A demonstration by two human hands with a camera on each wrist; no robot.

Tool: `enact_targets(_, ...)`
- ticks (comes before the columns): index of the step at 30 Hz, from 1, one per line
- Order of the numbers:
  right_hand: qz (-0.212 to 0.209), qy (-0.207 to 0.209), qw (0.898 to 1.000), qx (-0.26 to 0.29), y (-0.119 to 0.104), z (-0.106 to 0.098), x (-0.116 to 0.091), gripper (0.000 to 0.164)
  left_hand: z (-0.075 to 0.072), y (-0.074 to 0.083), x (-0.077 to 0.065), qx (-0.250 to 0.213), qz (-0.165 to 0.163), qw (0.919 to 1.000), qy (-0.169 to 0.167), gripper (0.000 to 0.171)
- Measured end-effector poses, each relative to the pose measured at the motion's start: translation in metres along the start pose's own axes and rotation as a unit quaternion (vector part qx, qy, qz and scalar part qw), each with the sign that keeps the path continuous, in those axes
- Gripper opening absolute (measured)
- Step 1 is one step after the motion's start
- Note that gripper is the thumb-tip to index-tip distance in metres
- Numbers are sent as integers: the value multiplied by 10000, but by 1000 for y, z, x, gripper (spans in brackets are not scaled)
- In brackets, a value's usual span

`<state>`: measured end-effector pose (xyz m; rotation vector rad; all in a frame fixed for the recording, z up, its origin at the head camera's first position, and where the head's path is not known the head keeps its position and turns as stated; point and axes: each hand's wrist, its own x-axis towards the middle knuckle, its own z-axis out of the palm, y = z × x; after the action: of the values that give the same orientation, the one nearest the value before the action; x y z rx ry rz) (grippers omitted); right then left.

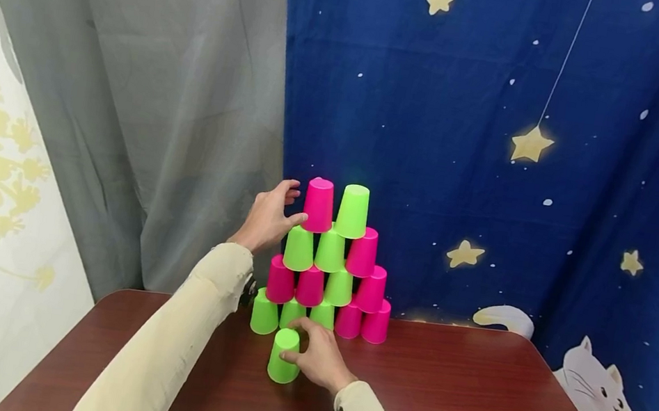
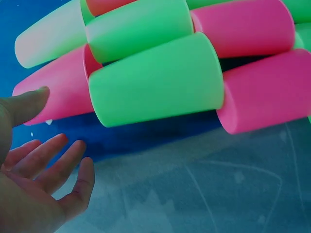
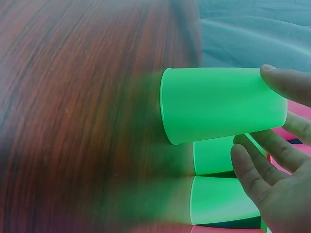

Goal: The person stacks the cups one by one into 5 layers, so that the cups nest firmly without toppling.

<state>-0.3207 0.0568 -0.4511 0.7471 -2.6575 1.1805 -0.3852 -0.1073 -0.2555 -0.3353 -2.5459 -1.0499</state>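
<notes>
A pyramid of upside-down pink and green plastic cups stands on the table. Its top row holds a pink cup (image 1: 319, 205) on the left and a green cup (image 1: 353, 212) on the right. My left hand (image 1: 270, 215) is beside the pink one, fingers spread; in the left wrist view the thumb (image 2: 34, 104) overlaps that cup while the other fingers are apart from it. In front of the bottom row, a single green cup (image 3: 221, 104) stands upside down. My right hand (image 1: 321, 357) holds it near its base end, thumb on one side and fingers on the other.
The brown wooden table (image 1: 466, 400) extends on both sides of the cups. Close behind the pyramid hang a blue star-patterned curtain (image 1: 469, 113) and a grey curtain (image 1: 194, 88). The bottom row (image 1: 266, 312) sits just behind the single green cup.
</notes>
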Motion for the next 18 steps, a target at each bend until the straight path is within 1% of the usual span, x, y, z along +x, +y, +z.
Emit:
enact_targets(4,-78,-8,10000,-36,1,-1,0,40,-5,-12,-10,147,52,9998,98,63)
enact_targets(7,-122,2,9999,-94,1,-4,0,40,-7,-25,-20,173,213,9994,197,60)
enact_targets(9,-131,9,9999,-90,2,-7,1,40,-8,-35,-29,166,310,9991,237,58)
enact_targets(12,-109,-8,9999,12,1,-12,2,42,-7,-54,-47,136,361,9989,273,55)
enact_targets(16,-120,-2,9998,132,1,-22,5,42,1,-80,-79,137,186,9995,196,50)
enact_targets(18,-153,22,9999,39,1,-28,6,41,7,-90,-95,159,55,9998,100,49)
